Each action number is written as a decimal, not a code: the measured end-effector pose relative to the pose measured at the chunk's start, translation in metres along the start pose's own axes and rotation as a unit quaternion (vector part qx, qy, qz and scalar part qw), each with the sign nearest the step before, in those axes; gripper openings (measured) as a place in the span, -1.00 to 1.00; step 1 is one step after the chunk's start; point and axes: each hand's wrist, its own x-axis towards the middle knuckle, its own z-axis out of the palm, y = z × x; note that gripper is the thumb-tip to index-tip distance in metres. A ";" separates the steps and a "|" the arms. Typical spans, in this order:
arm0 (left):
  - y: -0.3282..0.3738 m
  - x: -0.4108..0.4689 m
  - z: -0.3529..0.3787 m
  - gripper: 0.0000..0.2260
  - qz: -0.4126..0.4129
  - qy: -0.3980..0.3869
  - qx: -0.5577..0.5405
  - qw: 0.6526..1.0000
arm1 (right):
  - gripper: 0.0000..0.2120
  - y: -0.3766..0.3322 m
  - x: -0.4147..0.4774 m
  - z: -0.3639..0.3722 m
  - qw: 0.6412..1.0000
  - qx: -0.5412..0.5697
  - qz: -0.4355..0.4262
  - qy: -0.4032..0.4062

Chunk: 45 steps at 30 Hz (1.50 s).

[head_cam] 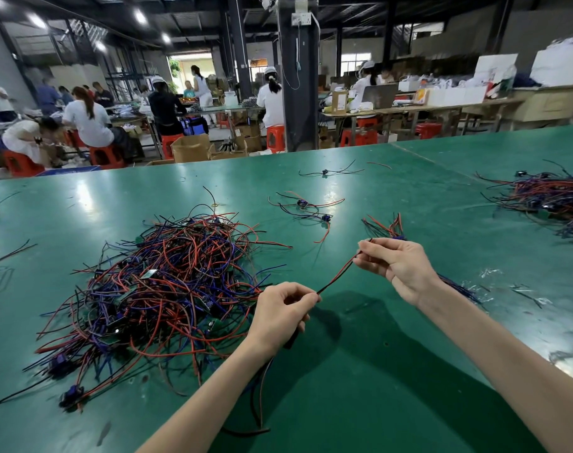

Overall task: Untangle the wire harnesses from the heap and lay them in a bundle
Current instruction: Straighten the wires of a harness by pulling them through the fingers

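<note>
Left hand [280,313] closed, fingers [306,297] pinched on the lower end of a red-and-black wire harness [339,273]. Right hand [398,268] closed too, fingers [363,256] gripping the same harness higher up. Harness pulled taut between the two pinches, held above the green surface [409,371]. Loose tails hanging below the left hand [260,397]. Further wire ends fanned out just beyond the right fingers, more trailing behind the right wrist. Tangled heap [161,289] of red, blue and black wires just left of the left fingers. Sorted bundle [550,197] far right, well apart. No readable writing anywhere.
</note>
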 end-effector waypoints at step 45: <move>0.010 -0.005 -0.002 -0.90 -0.002 -0.029 0.026 0.999 | -0.78 0.003 -0.010 0.021 0.960 0.217 0.178 -0.002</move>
